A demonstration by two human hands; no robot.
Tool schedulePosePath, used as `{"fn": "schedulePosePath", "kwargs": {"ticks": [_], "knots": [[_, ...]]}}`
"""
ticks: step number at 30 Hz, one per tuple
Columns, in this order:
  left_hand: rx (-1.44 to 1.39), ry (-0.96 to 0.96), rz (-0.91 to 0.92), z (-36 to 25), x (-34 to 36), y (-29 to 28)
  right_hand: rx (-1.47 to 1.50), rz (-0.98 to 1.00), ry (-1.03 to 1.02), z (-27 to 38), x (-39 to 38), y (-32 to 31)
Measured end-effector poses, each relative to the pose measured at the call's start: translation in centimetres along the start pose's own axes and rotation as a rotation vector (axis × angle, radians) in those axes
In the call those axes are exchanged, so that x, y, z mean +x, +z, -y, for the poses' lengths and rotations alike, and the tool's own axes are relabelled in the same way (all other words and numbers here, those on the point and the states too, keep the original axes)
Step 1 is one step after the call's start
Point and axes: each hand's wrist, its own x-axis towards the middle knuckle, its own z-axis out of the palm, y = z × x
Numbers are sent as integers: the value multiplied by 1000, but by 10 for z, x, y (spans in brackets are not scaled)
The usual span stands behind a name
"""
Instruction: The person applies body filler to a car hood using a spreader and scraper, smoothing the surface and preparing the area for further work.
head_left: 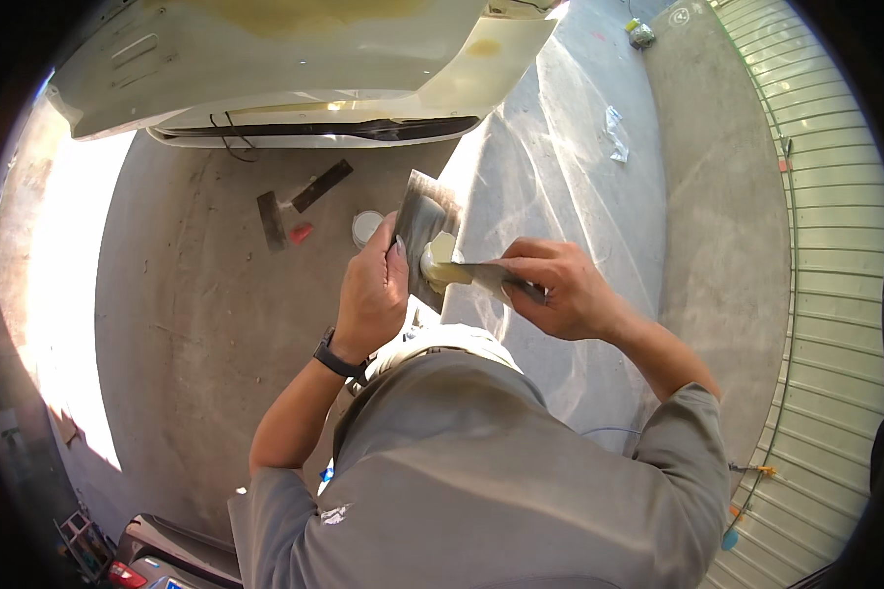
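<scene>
Head view: flat metal spreader (424,218) carries creamy putty (440,263)

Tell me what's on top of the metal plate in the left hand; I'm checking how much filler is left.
On the metal plate, held by the left hand, sits a pale yellowish lump of filler. The right hand lays a scraper blade against it, hiding the lump's right side.

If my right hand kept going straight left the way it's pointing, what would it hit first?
Probably the flat metal spreader plate held in the left hand; the right hand already has its narrow putty blade against it, though depth is unclear.
</scene>
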Motion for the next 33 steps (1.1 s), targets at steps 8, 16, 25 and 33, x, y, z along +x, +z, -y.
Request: {"fn": "schedulePosePath", "kwargs": {"ticks": [8,16,25,33], "knots": [[49,-66,64,2,2,-11,-60,-111,310,13,16,4],[52,-165,88,-2,10,-20,-190,-163,150,5,17,3],[-14,-31,120,3,26,-22,-171,72,-200,-4,18,4],[-135,-66,137,12,28,-21,-166,166,-195,-11,19,6]]}}
